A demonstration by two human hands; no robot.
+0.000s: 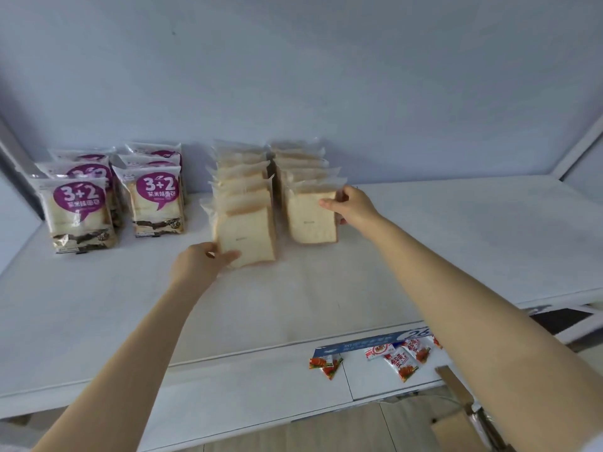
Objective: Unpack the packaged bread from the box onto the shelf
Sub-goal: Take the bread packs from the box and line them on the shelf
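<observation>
left hand (199, 263) gripping front bread pack (247, 238)

cam=head-worn; faces=forward-down onto shelf (456, 243); range=near; views=one

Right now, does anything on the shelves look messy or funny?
Mostly tidy: the clear-wrapped white bread packs stand in two rows on the white shelf. The odd bit is the small red-and-white snack packets on the lower ledge, lying scattered at different angles, not lined up.
</observation>
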